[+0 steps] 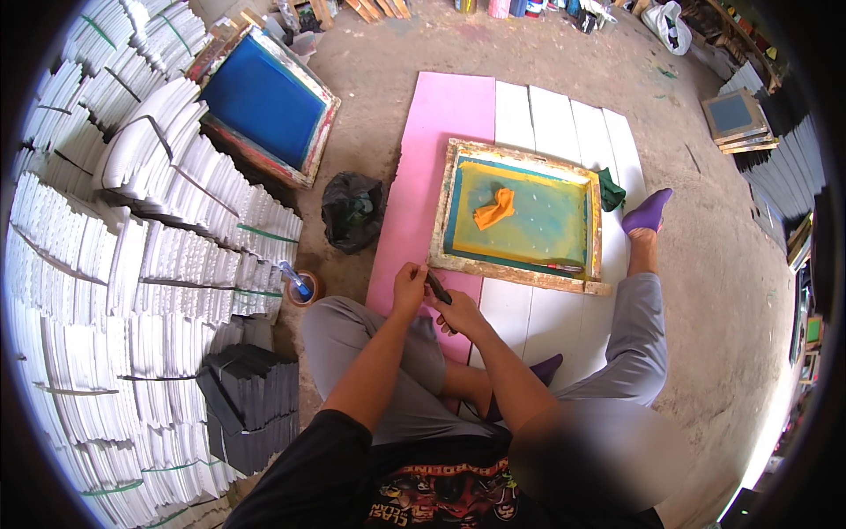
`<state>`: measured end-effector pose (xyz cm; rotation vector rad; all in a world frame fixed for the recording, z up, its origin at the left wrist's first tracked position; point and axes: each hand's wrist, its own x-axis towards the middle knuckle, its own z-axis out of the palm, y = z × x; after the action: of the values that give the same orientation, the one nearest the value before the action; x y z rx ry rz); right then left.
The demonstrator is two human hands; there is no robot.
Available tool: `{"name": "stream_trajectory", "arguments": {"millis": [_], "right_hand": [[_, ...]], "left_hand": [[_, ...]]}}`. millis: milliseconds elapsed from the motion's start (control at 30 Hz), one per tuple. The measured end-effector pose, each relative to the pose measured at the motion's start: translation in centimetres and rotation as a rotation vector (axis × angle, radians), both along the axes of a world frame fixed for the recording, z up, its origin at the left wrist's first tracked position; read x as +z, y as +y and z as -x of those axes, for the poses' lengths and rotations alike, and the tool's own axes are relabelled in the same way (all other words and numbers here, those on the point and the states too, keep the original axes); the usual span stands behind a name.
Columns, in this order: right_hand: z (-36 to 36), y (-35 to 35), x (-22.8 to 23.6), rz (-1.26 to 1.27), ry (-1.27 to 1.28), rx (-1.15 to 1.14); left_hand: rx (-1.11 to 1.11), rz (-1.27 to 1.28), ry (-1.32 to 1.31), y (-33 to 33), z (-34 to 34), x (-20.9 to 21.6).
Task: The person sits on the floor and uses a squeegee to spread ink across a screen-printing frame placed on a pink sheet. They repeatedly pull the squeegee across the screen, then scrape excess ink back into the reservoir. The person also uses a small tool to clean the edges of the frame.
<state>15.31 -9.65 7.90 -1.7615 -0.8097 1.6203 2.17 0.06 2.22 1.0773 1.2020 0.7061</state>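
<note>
My right hand is closed around a slim, dark, bar-shaped object whose exact kind I cannot make out. Close against its upper end is my left hand, fingers curled together; what they pinch is hidden. Both hands are just off the near left corner of a wooden screen-printing frame. Its mesh is yellow and teal, with a crumpled orange cloth on it. Along the frame's near inner edge lies a thin tool with a reddish end.
Pink sheet and white boards lie under the frame. A dark green cloth touches its right side. Black plastic bag, a pot and a blue screen are at left, beside tied white stacks.
</note>
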Motion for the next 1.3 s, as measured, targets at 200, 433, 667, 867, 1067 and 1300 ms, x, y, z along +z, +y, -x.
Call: {"name": "stream_trajectory", "arguments": {"millis": [200, 433, 667, 867, 1067, 1300], "right_hand": [[-0.9, -0.7, -0.5, 0.015, 0.105, -0.06], [-10.8, 1.2, -3.9, -0.287, -0.936, -0.137], [-16.8, 3.2, -1.9, 0.023, -1.299, 0.118], [-17.0, 2.5, -4.4, -0.07, -1.335, 0.063], [-9.3, -1.3, -6.8, -0.74, -1.27, 0.2], [2.2, -1.0, -6.4, -0.457, -1.311, 0.228]], "left_hand": [[0.078, -0.108, 0.244, 0.3, 1.3, -0.8], [-0.031, -0.304, 0.571, 0.6, 3.5, 0.2], [-0.204, -0.379, 0.656, -0.2, 4.1, 1.2], [-0.3, -0.418, 0.811, 1.5, 5.2, 2.0], [-0.771, -0.539, 1.237, 0.9, 5.9, 4.4], [-0.838, -0.447, 1.293, -0.5, 4.7, 3.3]]}}
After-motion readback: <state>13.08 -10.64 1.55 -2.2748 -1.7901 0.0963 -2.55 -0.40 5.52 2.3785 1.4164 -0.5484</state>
